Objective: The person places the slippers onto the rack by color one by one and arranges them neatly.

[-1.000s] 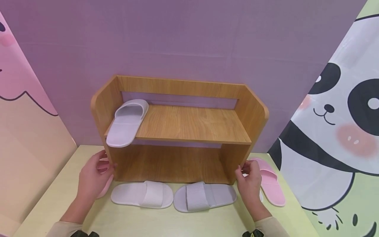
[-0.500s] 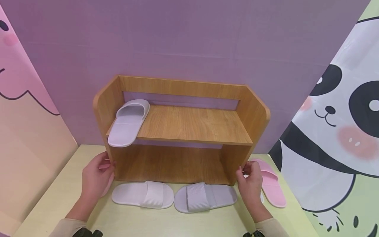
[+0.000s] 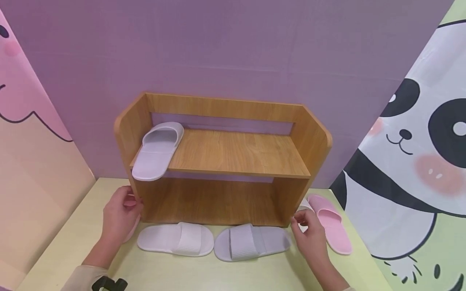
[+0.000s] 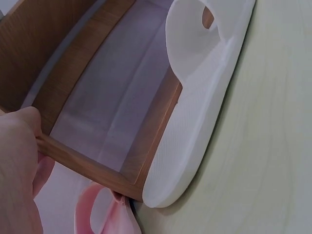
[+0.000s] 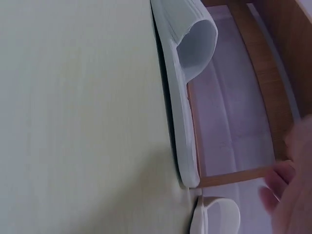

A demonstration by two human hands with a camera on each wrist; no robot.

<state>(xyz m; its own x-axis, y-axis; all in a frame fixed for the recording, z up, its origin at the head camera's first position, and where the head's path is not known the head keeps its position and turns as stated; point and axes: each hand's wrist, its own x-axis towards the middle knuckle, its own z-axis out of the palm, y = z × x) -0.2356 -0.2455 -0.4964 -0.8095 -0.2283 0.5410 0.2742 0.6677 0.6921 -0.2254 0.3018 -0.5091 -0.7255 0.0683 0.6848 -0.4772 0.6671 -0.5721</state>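
Note:
A two-tier wooden shelf [image 3: 233, 151] stands against the purple wall. My left hand [image 3: 119, 214] grips the front edge of its left side panel, thumb inside and fingers outside; the left wrist view shows the same hold on the panel edge [image 4: 83, 165]. Beside the right panel, my right hand [image 3: 311, 234] is slightly apart from the wood, its fingers loosely bent around nothing; it is blurred in the right wrist view. On the upper board at left lies a pale lilac slipper [image 3: 154, 155]. Before the shelf lie a white slipper [image 3: 160, 237] and a greyish slipper [image 3: 269, 238], toe to toe.
Right of the shelf lie a pink slipper [image 3: 336, 232] and a white slipper [image 3: 305, 205] partly behind my right hand. Another pink slipper [image 3: 132, 232] is mostly hidden by my left hand. Printed panels flank the pale table [image 3: 204, 275].
My right hand has let go of the right panel and drawn back a little toward me, uncovering more of the white slipper. The left hand keeps its hold; the shelf stands about as before.

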